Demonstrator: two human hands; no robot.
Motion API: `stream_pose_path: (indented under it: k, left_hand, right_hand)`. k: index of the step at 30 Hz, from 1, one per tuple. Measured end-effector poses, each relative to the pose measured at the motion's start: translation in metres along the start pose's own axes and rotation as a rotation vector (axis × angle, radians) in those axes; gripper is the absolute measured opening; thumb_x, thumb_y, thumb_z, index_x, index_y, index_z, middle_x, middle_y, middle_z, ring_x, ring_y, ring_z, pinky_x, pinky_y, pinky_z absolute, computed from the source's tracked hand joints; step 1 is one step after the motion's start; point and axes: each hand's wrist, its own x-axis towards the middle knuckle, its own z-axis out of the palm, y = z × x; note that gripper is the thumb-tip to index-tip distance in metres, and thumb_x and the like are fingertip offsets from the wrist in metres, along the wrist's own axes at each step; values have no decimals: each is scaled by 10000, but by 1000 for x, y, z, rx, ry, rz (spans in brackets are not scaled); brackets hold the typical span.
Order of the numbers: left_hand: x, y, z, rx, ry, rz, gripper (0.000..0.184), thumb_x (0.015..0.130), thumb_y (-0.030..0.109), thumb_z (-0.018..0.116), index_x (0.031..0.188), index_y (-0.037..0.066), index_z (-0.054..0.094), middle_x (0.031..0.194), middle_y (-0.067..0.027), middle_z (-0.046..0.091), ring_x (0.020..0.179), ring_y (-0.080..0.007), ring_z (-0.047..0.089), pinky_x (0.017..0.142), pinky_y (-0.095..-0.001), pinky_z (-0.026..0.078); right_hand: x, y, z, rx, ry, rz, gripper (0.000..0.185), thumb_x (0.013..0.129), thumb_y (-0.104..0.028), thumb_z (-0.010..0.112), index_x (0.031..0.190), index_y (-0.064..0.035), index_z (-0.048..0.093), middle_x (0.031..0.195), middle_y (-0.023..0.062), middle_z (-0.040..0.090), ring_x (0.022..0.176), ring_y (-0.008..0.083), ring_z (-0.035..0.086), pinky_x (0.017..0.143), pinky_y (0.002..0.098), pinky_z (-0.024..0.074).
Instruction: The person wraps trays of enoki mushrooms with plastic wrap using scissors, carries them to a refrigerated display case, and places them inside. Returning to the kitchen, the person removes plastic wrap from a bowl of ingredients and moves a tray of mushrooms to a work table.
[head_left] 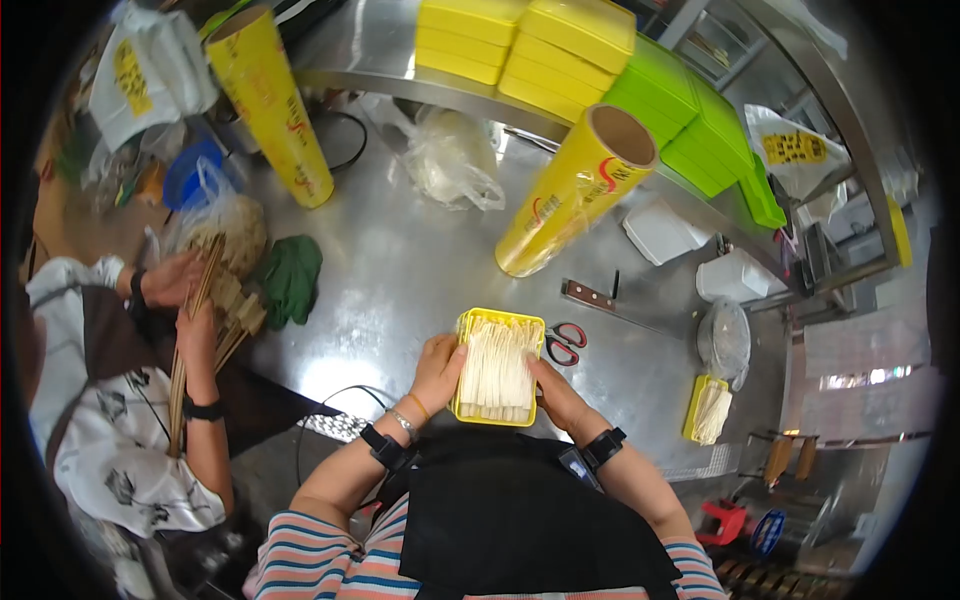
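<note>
A yellow tray (458, 405) packed with a row of enoki mushrooms (500, 365) is held level in front of my apron, above the steel table. My left hand (438, 372) wraps its left side, thumb along the rim. On the opposite side, my right hand (560, 392) grips the tray, with the thumb at the edge of the mushrooms and the other fingers partly hidden. Just beyond my right hand lie scissors (568, 343) with red and black handles. Farther back is a knife (588, 293) with a brown handle.
Two large yellow rolls of plastic wrap (575, 190) stand on the steel table (390, 290). Yellow boxes (565, 55) and green boxes (690, 115) line the shelf. Another tray of enoki (712, 410) sits right. A co-worker's hands (185, 290) hold thin sticks at left.
</note>
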Motion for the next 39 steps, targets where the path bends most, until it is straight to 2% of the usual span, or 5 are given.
stream_pose_path:
  k: [14, 21, 26, 30, 39]
  left_hand:
    - [-39, 34, -3, -76, 56, -45, 469, 926, 303, 498, 1244, -41, 482, 1258, -230, 474, 1156, -392, 449, 988, -430, 368]
    - [-17, 8, 12, -175, 194, -58, 420, 931, 238, 480, 1263, -20, 484, 1282, -227, 472, 1159, -393, 456, 997, -429, 366]
    - [13, -1, 3, -192, 223, 72, 361, 878, 23, 441, 1224, 33, 544, 1196, -191, 544, 1107, -362, 512, 964, -394, 414]
    - [8, 8, 12, -27, 272, 163, 375, 850, 9, 471, 1214, 43, 550, 1192, -171, 550, 1092, -355, 524, 946, -383, 433]
    - [-13, 24, -12, 84, 133, 103, 370, 829, 40, 525, 1198, 39, 556, 1212, -164, 546, 1109, -350, 525, 956, -390, 431]
  right_hand:
    - [0, 14, -2, -314, 260, -356, 414, 984, -331, 458, 1274, -42, 523, 1117, 64, 606, 959, 128, 575, 730, 270, 484]
    - [-2, 15, 5, -177, 321, -227, 489, 990, -396, 416, 1368, -86, 426, 1220, 55, 552, 1087, 143, 526, 857, 307, 452]
    - [46, 57, -29, -170, 318, -446, 520, 1001, -401, 374, 1360, -25, 386, 1266, 85, 509, 1126, 170, 493, 956, 310, 399]
    - [25, 32, 11, -67, 284, -405, 509, 1014, -359, 366, 1365, 9, 371, 1317, 106, 472, 1193, 181, 446, 1014, 294, 343]
    - [35, 41, 4, -140, 325, -460, 499, 1010, -392, 354, 1329, -15, 424, 1261, 89, 524, 1122, 166, 515, 976, 292, 397]
